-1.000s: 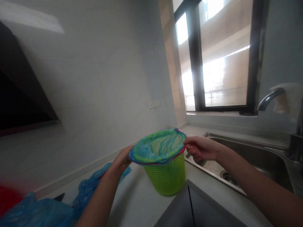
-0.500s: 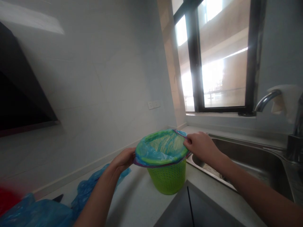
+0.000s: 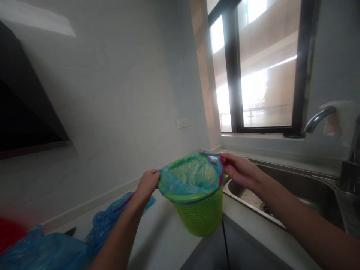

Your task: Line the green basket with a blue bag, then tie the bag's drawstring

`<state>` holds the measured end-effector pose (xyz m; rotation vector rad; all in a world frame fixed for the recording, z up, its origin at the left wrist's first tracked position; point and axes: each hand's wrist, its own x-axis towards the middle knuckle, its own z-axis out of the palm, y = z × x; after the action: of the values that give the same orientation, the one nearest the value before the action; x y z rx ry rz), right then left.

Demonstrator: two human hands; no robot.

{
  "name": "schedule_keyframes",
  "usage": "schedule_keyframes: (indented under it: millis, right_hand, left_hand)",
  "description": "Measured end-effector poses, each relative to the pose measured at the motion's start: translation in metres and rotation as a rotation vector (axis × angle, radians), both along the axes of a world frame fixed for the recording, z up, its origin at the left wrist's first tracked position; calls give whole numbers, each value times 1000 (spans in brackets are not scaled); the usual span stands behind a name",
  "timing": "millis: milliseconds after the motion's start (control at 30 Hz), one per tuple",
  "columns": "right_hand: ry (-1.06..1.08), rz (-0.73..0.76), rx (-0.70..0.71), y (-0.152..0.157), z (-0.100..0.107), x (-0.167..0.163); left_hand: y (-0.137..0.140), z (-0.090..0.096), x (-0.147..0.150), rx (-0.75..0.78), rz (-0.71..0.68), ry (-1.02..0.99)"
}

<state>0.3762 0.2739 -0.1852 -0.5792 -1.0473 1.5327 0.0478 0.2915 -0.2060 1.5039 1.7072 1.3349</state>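
Observation:
A green mesh plastic basket (image 3: 199,215) stands at the counter corner, lined with a thin blue translucent garbage bag (image 3: 182,187). The bag's edge is folded over most of the rim. At the left of the rim, my left hand (image 3: 148,183) is closed on the bag's edge. On the opposite side, my right hand (image 3: 239,169) pinches the bag and its red drawstring, pulled a little away from the rim. The fingertips of my left hand are partly hidden.
Crumpled blue plastic bags (image 3: 53,249) lie on the white counter (image 3: 157,232) at the left, near a blurred red item (image 3: 9,234). To the right is a steel sink (image 3: 303,191) with a faucet (image 3: 319,118). A dark range hood (image 3: 25,101) juts out at upper left.
My right hand has turned and drawn the bag's edge outward, showing the red drawstring. My left hand has risen slightly at the rim. The basket sits slightly lower in view.

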Motion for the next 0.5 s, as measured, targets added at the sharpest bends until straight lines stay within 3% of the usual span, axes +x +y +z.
schedule_keyframes:
  millis: [133,300,500]
  right_hand:
    - [65,69,-58,1,-6,-4]
    - [-140,168,202,-17,-4,-6]
    - [-411,218,506,-36,0,-8]
  left_hand:
    - [5,-1,-8,77,78,80]
    - [-1,6,-6,123,113,108]
    - [-17,23,4,121,66,-36]
